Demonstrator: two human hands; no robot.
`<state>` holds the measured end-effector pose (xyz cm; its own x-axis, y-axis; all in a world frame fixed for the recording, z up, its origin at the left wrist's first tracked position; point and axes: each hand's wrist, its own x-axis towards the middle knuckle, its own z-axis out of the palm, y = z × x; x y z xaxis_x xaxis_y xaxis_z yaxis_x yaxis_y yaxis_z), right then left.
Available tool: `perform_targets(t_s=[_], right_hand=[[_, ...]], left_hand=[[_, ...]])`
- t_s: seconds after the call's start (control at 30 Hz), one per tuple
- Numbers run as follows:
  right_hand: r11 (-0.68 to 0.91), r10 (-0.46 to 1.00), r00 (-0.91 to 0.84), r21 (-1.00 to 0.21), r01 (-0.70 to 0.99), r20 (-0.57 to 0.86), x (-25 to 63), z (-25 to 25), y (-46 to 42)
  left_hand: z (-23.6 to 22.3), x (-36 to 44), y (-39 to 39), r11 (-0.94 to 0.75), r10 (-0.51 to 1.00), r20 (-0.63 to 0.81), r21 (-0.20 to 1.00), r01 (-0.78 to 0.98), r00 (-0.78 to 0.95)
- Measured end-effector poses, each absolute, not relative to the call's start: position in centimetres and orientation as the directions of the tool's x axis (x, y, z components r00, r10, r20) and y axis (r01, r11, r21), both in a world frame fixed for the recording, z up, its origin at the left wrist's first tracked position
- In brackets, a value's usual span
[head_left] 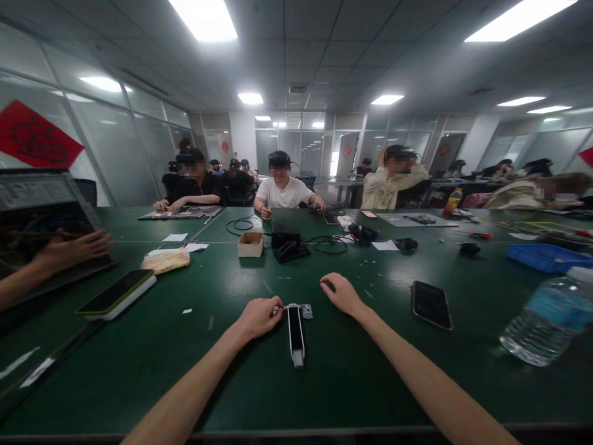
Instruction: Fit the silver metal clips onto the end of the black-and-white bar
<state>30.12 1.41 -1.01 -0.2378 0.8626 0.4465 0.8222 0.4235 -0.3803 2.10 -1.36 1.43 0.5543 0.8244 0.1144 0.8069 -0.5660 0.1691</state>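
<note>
In front of me on the green table (259,377) lies a slim device (295,334) with a white frame and a dark centre strip. A small silver metal bracket (307,311) sits at its upper right. My left hand (259,317) rests at its upper left, fingers closed round a small metal piece (277,308) that they mostly hide. My right hand (343,294) is on the table farther right, apart from the device. Its fingers are loosely bent, with a gap to the thumb and nothing visible between them.
A phone (432,304) and a water bottle (544,318) stand to the right, near a blue tray (549,258). Ahead are a small box (251,245) and black cables. Leftward lie a green-edged phone (118,292) and another person's hand (76,250) at an opened case. People sit opposite.
</note>
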Motion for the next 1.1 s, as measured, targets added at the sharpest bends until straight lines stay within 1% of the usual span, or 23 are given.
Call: perform_targets(t_s=[0.07,0.13,0.17,0.23,0.33,0.6,0.73,0.83,0.9,0.97,1.03,1.1], right_hand=[[0.162,0.911,-0.030,-0.288,0.944,0.412,33.1,-1.4,2.6],[-0.126,0.904,0.206,-0.227,0.966,0.374,36.1,-1.8,3.4],[-0.238,0.885,0.301,-0.210,0.948,0.356,37.4,-2.0,3.6],[-0.372,0.854,0.416,-0.191,0.908,0.312,39.4,-2.2,3.7],[-0.406,0.860,0.436,-0.163,0.899,0.267,40.4,-2.3,3.8],[-0.276,0.939,0.279,-0.044,0.960,0.202,38.2,-1.1,3.5],[-0.193,0.965,0.195,-0.029,0.981,0.176,36.8,-0.6,2.5],[-0.090,0.979,0.094,-0.029,0.996,0.180,35.3,-0.3,1.8],[0.041,0.977,-0.032,-0.035,0.999,0.211,33.9,0.0,1.4],[0.236,0.939,-0.209,-0.069,0.969,0.272,32.4,0.2,1.1],[0.427,0.871,-0.359,-0.154,0.891,0.336,30.8,0.3,0.8],[0.531,0.828,-0.413,-0.289,0.797,0.380,29.4,0.2,0.4]], left_hand=[[1.4,2.1,-1.3,-0.569,0.823,0.119,0.177,0.803,0.556],[1.5,2.1,-1.4,-0.570,0.822,0.117,0.191,0.799,0.558],[1.6,2.2,-1.4,-0.569,0.822,0.115,0.199,0.798,0.558],[1.7,2.3,-1.5,-0.568,0.823,0.112,0.213,0.795,0.558],[2.0,2.4,-1.6,-0.564,0.825,0.108,0.228,0.794,0.555],[2.3,2.4,-1.7,-0.561,0.826,0.091,0.226,0.796,0.556],[2.0,2.4,-1.5,-0.562,0.825,0.099,0.232,0.794,0.556],[1.8,2.3,-1.3,-0.559,0.828,0.103,0.232,0.796,0.552],[1.7,2.3,-1.3,-0.562,0.826,0.103,0.228,0.795,0.554],[1.7,2.3,-1.3,-0.567,0.823,0.104,0.223,0.793,0.558],[1.8,2.4,-1.4,-0.565,0.824,0.105,0.218,0.796,0.556],[1.9,2.4,-1.5,-0.558,0.829,0.104,0.216,0.801,0.549]])
